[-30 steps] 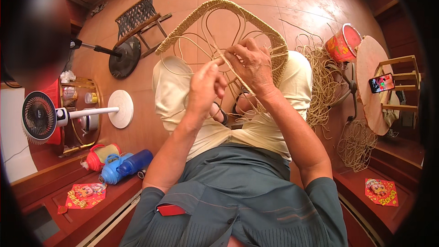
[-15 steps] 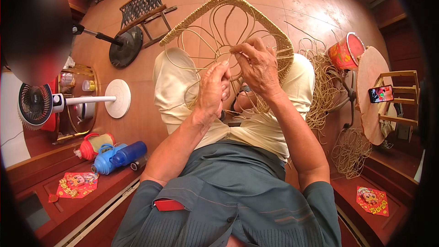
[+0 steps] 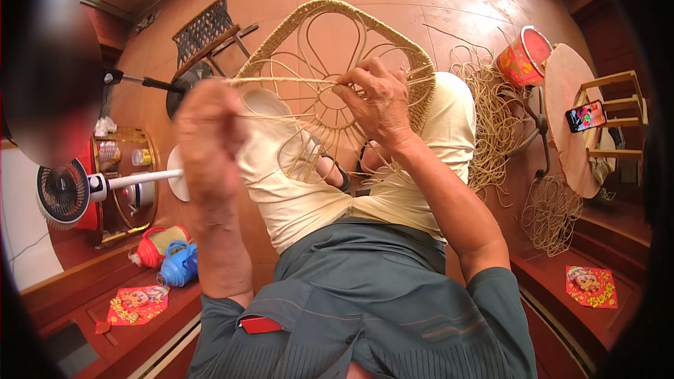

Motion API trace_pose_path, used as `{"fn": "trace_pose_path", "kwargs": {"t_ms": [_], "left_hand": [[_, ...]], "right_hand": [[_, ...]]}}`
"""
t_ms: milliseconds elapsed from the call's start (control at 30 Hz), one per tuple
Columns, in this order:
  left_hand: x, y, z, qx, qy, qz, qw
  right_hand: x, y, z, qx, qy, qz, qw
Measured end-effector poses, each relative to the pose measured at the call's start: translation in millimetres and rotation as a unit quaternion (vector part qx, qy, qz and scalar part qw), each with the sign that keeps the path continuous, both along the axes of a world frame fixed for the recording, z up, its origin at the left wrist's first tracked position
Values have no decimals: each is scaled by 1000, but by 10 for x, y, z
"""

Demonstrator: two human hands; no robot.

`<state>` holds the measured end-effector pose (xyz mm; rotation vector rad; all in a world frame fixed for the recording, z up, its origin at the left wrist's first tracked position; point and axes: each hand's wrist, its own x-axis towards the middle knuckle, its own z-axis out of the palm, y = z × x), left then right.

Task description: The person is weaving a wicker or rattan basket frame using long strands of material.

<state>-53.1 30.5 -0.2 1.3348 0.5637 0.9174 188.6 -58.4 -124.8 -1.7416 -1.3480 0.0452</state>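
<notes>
A rounded woven frame point(image 3: 423, 56) of pale cord, with thin looped rods radiating from a central ring, rests between my knees. My right hand point(image 3: 375, 102) is over that ring, fingers pinched on a pale cord point(image 3: 281, 80). The cord stretches taut leftward to my left hand point(image 3: 214, 133), which is out beside my left thigh, smeared by motion but curled round the cord's far part.
Loose cord point(image 3: 491, 140) is heaped right of my legs, near a red bucket point(image 3: 518, 62) and round wooden table point(image 3: 565, 70) bearing a wooden rack and phone point(image 3: 585, 116). At left are a chair point(image 3: 200, 35), standing fans point(image 3: 62, 193) and flasks point(image 3: 175, 261).
My left hand has swung from the middle of the frame out to the left, drawing the cord taut. My right hand has shifted slightly left and stays pinched near the centre.
</notes>
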Motion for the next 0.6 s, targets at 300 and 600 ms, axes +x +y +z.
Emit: {"fn": "trace_pose_path", "kwargs": {"t_ms": [300, 600], "left_hand": [[315, 315, 52, 575, 340, 224, 709], [737, 44, -503, 655, 408, -45, 634]], "right_hand": [[-46, 33, 29, 4, 12, 8, 1000], [-38, 29, -148, 67, 13, 29, 997]]}}
